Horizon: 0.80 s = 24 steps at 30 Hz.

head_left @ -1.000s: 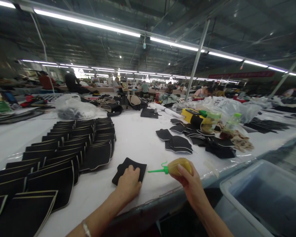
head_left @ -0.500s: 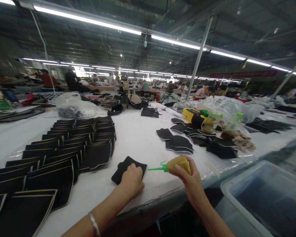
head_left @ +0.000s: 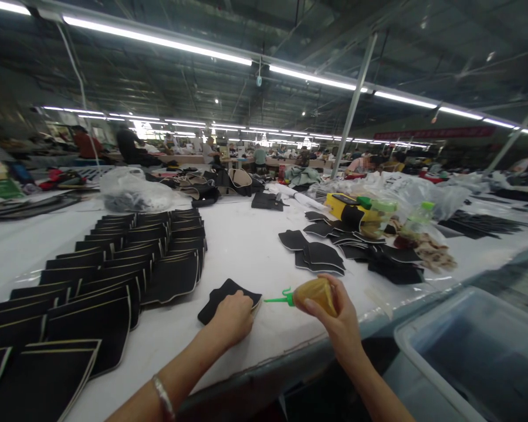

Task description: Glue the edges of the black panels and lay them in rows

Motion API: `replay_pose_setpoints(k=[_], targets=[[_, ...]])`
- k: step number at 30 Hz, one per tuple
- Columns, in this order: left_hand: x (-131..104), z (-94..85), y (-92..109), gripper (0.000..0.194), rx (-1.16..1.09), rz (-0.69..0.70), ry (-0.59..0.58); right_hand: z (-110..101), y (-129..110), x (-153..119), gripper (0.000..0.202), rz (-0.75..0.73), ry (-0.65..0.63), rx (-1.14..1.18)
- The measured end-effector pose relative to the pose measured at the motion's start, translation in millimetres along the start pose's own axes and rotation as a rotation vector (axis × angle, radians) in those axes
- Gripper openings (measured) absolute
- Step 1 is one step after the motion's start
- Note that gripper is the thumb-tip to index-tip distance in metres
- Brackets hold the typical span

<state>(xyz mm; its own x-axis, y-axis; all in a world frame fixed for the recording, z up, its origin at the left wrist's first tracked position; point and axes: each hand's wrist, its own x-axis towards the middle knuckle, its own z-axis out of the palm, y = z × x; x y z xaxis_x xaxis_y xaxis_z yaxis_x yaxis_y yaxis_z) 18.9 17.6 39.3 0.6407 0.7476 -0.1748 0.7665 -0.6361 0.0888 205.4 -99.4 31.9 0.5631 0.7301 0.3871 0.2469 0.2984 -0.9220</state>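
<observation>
Both hands busy — left [head_left: 232,316] pins black piece [head_left: 215,300], prob. flat; right [head_left: 334,319] grips glue bottle [head_left: 317,291].

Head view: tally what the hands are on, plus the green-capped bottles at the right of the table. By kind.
amber squeeze bottle, in the right hand: 1
black fabric piece, under the left hand: 1
green-capped bottles, on the table: 2
Total: 4
</observation>
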Motion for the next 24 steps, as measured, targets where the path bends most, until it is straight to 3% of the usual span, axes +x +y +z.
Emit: replay_pose_setpoints(k=[7, 13, 24], targets=[[8, 2.6, -7, 0.031, -0.015, 0.021, 0.013, 11, 1, 4, 0.055, -0.160, -0.124, -0.185], [10, 8.5, -8, 0.036, -0.033, 0.010, 0.039, 16, 2, 9, 0.055, -0.195, -0.182, -0.243], [9, 2.9, -16, 0.039, -0.118, 0.049, 0.014, 25, -1, 17, 0.052, -0.334, -0.335, -0.321]])
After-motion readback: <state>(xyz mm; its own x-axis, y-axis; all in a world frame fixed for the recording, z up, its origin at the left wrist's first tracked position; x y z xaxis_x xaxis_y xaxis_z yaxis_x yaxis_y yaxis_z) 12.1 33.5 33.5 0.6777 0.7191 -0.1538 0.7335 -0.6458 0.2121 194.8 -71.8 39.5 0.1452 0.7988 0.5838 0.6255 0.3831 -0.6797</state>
